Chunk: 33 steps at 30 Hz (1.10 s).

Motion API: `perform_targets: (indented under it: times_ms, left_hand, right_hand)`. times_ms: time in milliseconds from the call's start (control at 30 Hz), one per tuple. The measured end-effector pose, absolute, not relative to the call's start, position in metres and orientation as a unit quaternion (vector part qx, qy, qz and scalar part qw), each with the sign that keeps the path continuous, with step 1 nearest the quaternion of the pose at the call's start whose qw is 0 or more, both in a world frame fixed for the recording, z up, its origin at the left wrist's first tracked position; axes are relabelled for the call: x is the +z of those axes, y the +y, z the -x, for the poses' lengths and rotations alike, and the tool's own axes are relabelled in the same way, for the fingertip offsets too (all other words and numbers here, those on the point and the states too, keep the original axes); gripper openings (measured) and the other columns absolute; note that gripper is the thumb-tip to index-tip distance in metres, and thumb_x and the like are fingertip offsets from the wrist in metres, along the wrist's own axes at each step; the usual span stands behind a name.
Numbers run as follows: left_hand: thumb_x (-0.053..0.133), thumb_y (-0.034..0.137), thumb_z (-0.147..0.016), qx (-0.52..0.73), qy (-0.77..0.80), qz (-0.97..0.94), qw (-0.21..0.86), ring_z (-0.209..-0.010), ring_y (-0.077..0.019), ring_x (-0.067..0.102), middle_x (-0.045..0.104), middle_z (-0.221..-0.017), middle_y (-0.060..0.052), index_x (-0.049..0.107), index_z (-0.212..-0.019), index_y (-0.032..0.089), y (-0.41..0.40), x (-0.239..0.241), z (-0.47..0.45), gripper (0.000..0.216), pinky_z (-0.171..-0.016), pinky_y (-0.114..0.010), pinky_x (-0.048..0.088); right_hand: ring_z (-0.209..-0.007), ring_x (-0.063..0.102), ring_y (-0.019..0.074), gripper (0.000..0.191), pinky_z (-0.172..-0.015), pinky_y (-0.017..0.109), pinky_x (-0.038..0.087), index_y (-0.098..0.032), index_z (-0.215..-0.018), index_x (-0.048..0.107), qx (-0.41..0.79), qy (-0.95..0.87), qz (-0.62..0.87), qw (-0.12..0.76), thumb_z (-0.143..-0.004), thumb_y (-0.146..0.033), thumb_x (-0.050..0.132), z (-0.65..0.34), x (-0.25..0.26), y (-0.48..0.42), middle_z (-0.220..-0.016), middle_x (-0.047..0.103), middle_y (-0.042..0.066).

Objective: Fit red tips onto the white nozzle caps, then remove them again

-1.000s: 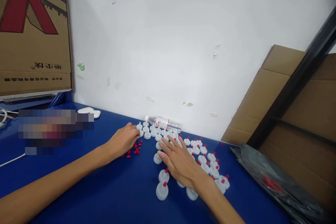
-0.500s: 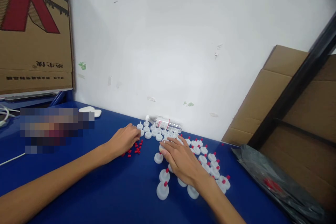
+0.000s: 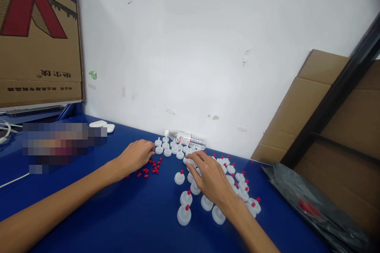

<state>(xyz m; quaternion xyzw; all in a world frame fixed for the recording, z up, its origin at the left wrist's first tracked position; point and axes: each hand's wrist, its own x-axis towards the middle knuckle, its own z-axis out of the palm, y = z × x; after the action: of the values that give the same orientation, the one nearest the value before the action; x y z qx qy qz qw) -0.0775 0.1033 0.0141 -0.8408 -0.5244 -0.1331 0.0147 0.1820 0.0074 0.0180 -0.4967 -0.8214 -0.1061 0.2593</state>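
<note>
White caps (image 3: pixel 179 178) crowd the frame's lower centre, the right hand (image 3: pixel 210 174) now curled over one, the left hand (image 3: pixel 138 155) drawn back beside red tips (image 3: pixel 154 171), uncovering caps, whether either grips unclear.

On the desk (image 3: pixel 118 221), red caps (image 3: pixel 154 171) are lying beside the left hand (image 3: pixel 139 156), white discs (image 3: pixel 184 216) are sitting around the right hand (image 3: pixel 210 174), and a bottle (image 3: pixel 184 138) is lying behind.
</note>
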Motion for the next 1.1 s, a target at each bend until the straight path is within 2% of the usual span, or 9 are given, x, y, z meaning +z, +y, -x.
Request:
perform_targets:
  times_ms: [233, 333, 400, 533, 700, 867, 967, 1100]
  left_hand:
    - [0.058, 0.027, -0.084, -0.109, -0.514, 0.848, -0.066, -0.069, -0.0224, 0.067, 0.072, -0.079, -0.005, 0.069, -0.076, 0.023, 0.100, 0.028, 0.086, 0.014, -0.054, -0.027, 0.038]
    - [0.056, 0.019, -0.079, -0.094, -0.498, 0.856, -0.106, -0.064, -0.0200, 0.065, 0.072, -0.076, -0.002, 0.068, -0.075, 0.022, 0.098, 0.027, 0.087, 0.014, -0.052, -0.026, 0.037]
    - [0.053, 0.013, -0.076, -0.090, -0.490, 0.863, -0.087, -0.065, -0.0198, 0.065, 0.071, -0.076, -0.003, 0.067, -0.074, 0.022, 0.099, 0.024, 0.088, 0.016, -0.052, -0.026, 0.036]
    - [0.052, 0.018, -0.081, -0.116, -0.480, 0.868, -0.047, -0.074, -0.0220, 0.065, 0.071, -0.081, -0.004, 0.065, -0.076, 0.021, 0.102, 0.020, 0.086, 0.014, -0.056, -0.027, 0.036]
    - [0.049, 0.028, -0.092, -0.235, -0.465, 0.853, -0.032, -0.071, -0.0205, 0.064, 0.070, -0.080, -0.003, 0.064, -0.089, 0.022, 0.091, 0.028, 0.072, 0.017, -0.060, -0.028, 0.039]
    - [0.051, 0.032, -0.098, -0.315, -0.343, 0.884, -0.044, -0.090, -0.0197, 0.065, 0.071, -0.101, -0.004, 0.066, -0.104, 0.021, 0.077, 0.022, 0.055, 0.020, -0.080, -0.029, 0.046]
    - [0.048, 0.029, -0.101, -0.313, -0.293, 0.903, -0.002, -0.097, -0.0213, 0.062, 0.070, -0.104, -0.006, 0.066, -0.110, 0.020, 0.075, 0.014, 0.050, 0.022, -0.087, -0.033, 0.045]
    - [0.048, 0.026, -0.101, -0.305, -0.275, 0.911, 0.021, -0.095, -0.0208, 0.062, 0.069, -0.101, -0.005, 0.067, -0.108, 0.020, 0.076, 0.008, 0.050, 0.020, -0.086, -0.035, 0.043]
  right_hand:
    - [-0.105, 0.062, 0.0252, 0.038, -0.087, 0.043, 0.055, -0.028, -0.134, 0.044, -0.074, -0.816, 0.503, 0.275, -0.097, -0.022, 0.049, -0.182, 0.019, 0.006, -0.124, 0.060, 0.007]
    - [-0.109, 0.061, 0.0257, 0.040, -0.091, 0.044, 0.054, -0.027, -0.134, 0.042, -0.065, -0.815, 0.502, 0.282, -0.096, -0.020, 0.051, -0.182, 0.018, 0.007, -0.122, 0.062, 0.007]
    - [-0.109, 0.061, 0.0255, 0.040, -0.091, 0.044, 0.054, -0.027, -0.133, 0.043, -0.062, -0.817, 0.499, 0.283, -0.095, -0.018, 0.052, -0.182, 0.017, 0.007, -0.119, 0.063, 0.007]
    - [-0.111, 0.060, 0.0245, 0.038, -0.092, 0.041, 0.053, -0.025, -0.130, 0.046, -0.060, -0.820, 0.485, 0.297, -0.094, -0.017, 0.053, -0.183, 0.015, 0.009, -0.118, 0.064, 0.007]
    - [-0.105, 0.061, 0.0218, 0.020, -0.091, 0.038, 0.051, -0.024, -0.116, 0.057, -0.079, -0.827, 0.462, 0.310, -0.099, -0.021, 0.048, -0.182, 0.016, 0.009, -0.111, 0.066, 0.006]
    - [-0.094, 0.062, 0.0215, 0.024, -0.084, 0.037, 0.051, -0.023, -0.113, 0.062, -0.107, -0.828, 0.476, 0.275, -0.101, -0.021, 0.041, -0.180, 0.017, 0.009, -0.106, 0.066, 0.006]
    - [-0.099, 0.062, 0.0228, 0.022, -0.090, 0.040, 0.048, -0.023, -0.113, 0.064, -0.100, -0.836, 0.479, 0.250, -0.100, -0.024, 0.046, -0.180, 0.019, 0.009, -0.106, 0.068, 0.006]
    - [-0.105, 0.060, 0.0237, 0.021, -0.098, 0.043, 0.042, -0.024, -0.113, 0.066, -0.080, -0.855, 0.469, 0.205, -0.097, -0.030, 0.054, -0.184, 0.021, 0.007, -0.103, 0.071, 0.005]
